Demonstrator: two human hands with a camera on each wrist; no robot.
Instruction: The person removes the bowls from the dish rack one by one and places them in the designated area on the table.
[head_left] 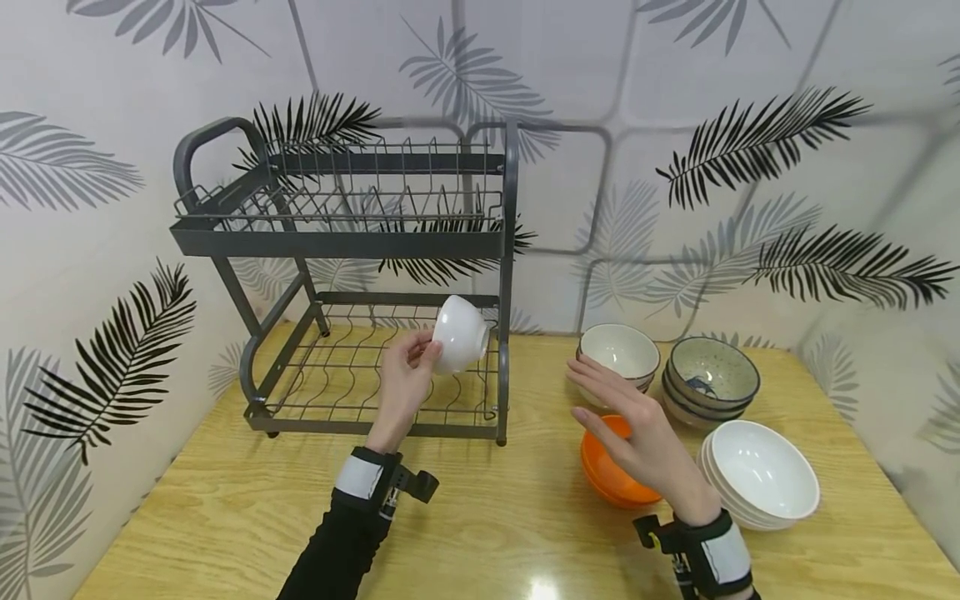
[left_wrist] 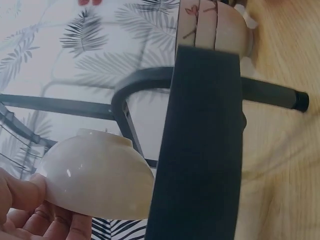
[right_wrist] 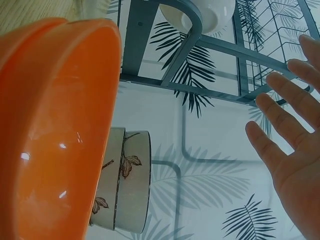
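A small white bowl [head_left: 460,335] is pinched at its rim by my left hand [head_left: 405,377], tipped on its side over the rack's lower shelf. In the left wrist view the bowl [left_wrist: 97,172] shows its outside and foot, with thumb and fingers at the rim. My right hand [head_left: 643,429] is held out with straight fingers above the orange bowls [head_left: 615,475], holding nothing. The right wrist view shows the hand [right_wrist: 295,135] spread beside the orange bowls [right_wrist: 65,135]. Close to its fingertips in the head view stand cream bowls [head_left: 618,350] with a leaf pattern.
The dark two-tier dish rack [head_left: 337,243] stands at the back left, its wire shelves framed by metal bars. Speckled grey-green bowls [head_left: 712,375] and larger white bowls [head_left: 761,475] are stacked at the right on the wooden table [head_left: 480,517]. A patterned wall [head_left: 555,67] rises behind.
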